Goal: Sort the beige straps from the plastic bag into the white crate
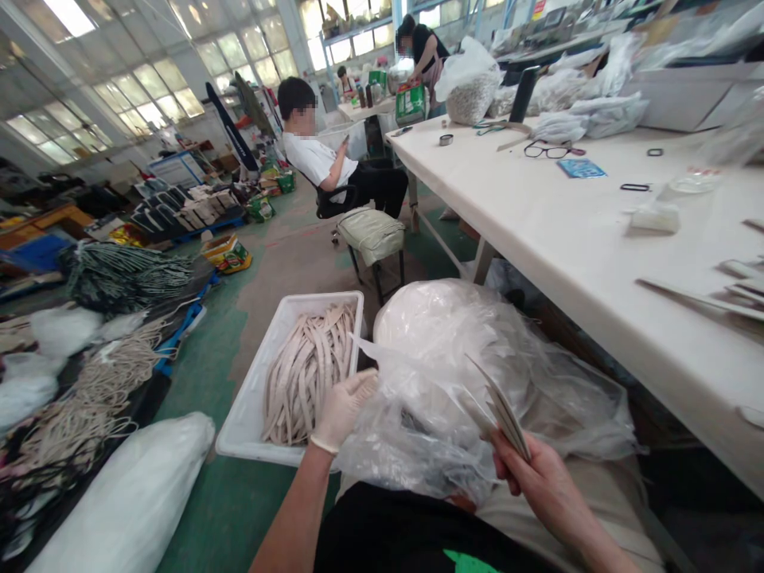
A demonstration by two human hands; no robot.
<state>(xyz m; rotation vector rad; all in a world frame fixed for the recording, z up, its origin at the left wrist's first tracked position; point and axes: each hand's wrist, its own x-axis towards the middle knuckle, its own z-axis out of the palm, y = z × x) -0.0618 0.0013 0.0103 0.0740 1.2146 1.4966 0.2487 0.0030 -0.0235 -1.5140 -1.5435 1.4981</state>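
Observation:
My left hand (pixel 343 410), in a pale glove, pinches the edge of a large clear plastic bag (pixel 442 342) that lies over my lap. My right hand (pixel 531 465) is bare and closed around several flat beige strips (pixel 507 410), which point up and away from me over the bag. What the bag holds is blurred behind the film. Just left of the bag, a white plastic bin (pixel 247 414) contains many long beige straps (pixel 307 374).
To the right, a long white table (pixel 537 207) bears eyeglasses (pixel 546 150), a blue packet (pixel 582 168), plastic bags and loose strips (pixel 704 298). A padded stool (pixel 373 235) stands ahead, near a seated person (pixel 319 159). A stuffed white sack (pixel 131 485) and cord bundles (pixel 119 366) lie left.

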